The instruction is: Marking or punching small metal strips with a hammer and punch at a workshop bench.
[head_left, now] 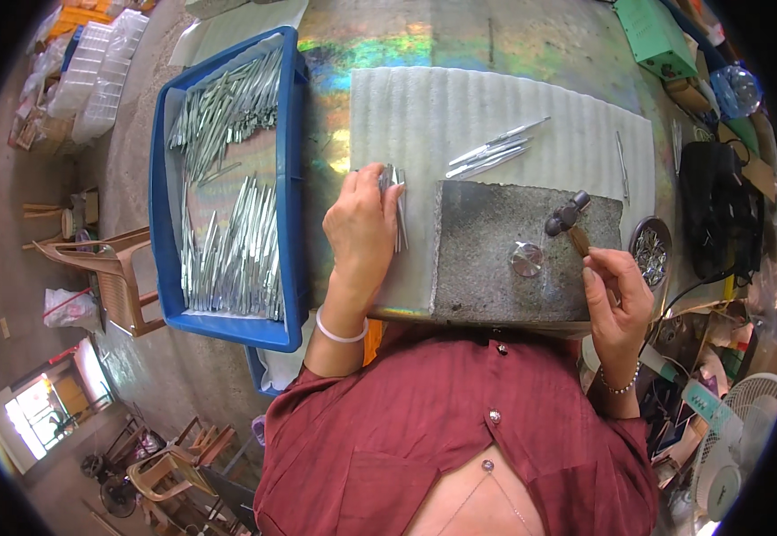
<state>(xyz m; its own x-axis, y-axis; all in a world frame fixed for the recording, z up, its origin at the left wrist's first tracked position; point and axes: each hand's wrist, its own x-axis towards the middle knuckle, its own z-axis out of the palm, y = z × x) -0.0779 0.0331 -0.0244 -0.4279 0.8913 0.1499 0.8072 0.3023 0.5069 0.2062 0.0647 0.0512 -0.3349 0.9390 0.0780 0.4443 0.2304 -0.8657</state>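
Note:
My left hand [361, 219] is closed around several thin silvery metal rods [400, 210] at the left side of a white foam sheet [576, 107]. With my right hand [619, 288] I grip the wooden handle of a small hammer [568, 214]. Its dark head lies over a rough grey slab [478, 223]. A round shiny metal piece [526, 258] sits on the slab, left of the hammer. Beyond the slab, a small bunch of similar rods [491, 152] rests on the foam, and a single rod [621, 165] lies farther right.
Left of the foam stands a blue tray [292, 179] holding many rods in two groups. A round dish [665, 234] of small shiny parts is right of the slab. Farther right are a black bag-like object [714, 210], a green metal box [656, 40] and a fan [737, 438].

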